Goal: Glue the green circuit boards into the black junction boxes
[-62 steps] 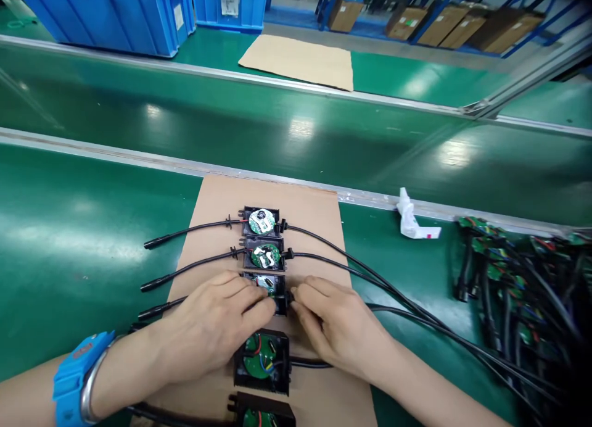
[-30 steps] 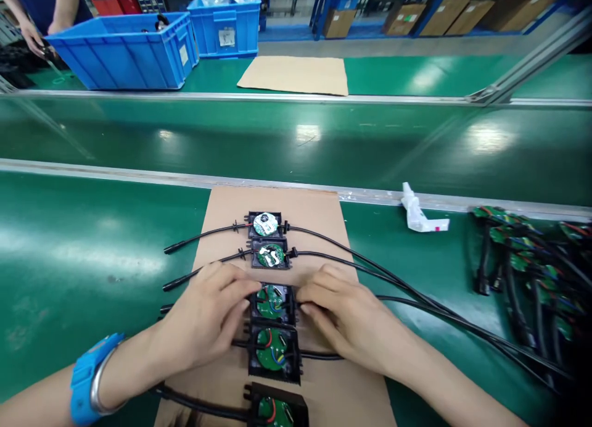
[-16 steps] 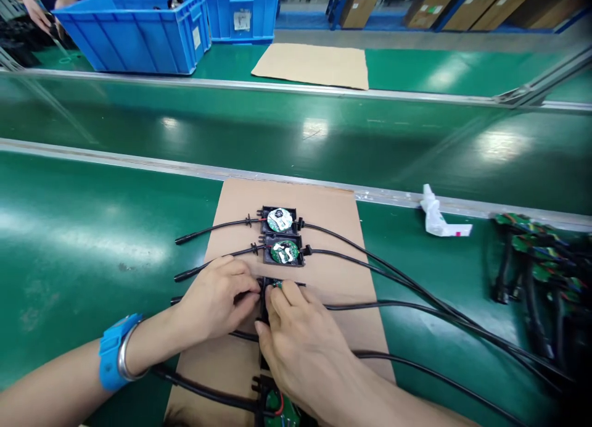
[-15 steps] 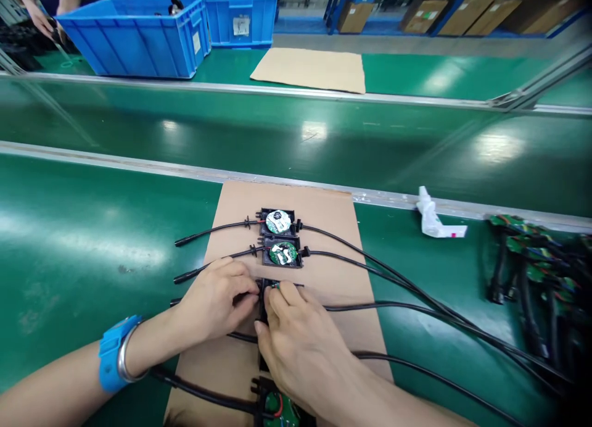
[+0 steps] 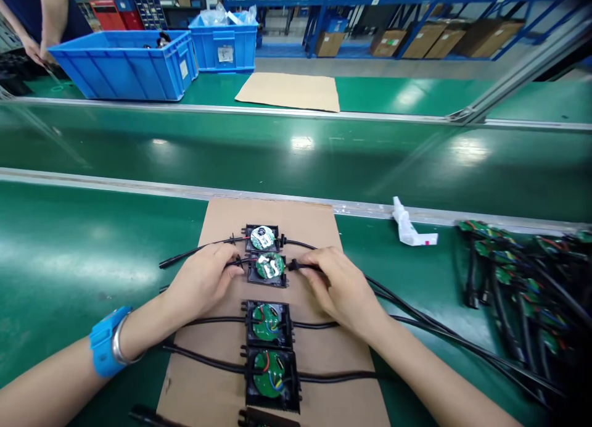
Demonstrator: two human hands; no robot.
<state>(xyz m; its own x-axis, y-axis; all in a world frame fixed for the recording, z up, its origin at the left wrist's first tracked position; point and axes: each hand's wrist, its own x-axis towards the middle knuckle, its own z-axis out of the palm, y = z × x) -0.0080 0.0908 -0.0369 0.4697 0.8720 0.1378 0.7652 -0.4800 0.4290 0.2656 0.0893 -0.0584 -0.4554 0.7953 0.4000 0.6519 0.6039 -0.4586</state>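
Note:
My left hand [image 5: 203, 277] pinches the thin black cable on the left of the second black housing [image 5: 252, 279] from the back. On the other side, my right hand [image 5: 340, 285] grips the thicker black cable [image 5: 305, 266] just behind its plug-like collar. Between them a round circuit board [image 5: 271, 266] with white patches sits over that housing, apparently slightly raised. Behind it is a similar housing with its board [image 5: 263, 237]. Nearer me, two more housings hold green boards [image 5: 266, 321] with coloured wires, cables running out both sides. Part of another housing [image 5: 268, 418] shows at the bottom edge.
A cardboard sheet [image 5: 319, 220] lies under the housings on the green bench. To the right are a white crumpled strip [image 5: 409, 229] and a pile of wired circuit boards [image 5: 509, 260]. Blue bins [image 5: 124, 66] stand beyond the rail, near another person's hands [image 5: 36, 52].
Both hands have moved from the third housing to the cables of the second one, spreading apart to either side. The third housing and its green board are now uncovered. The camera view has tilted up.

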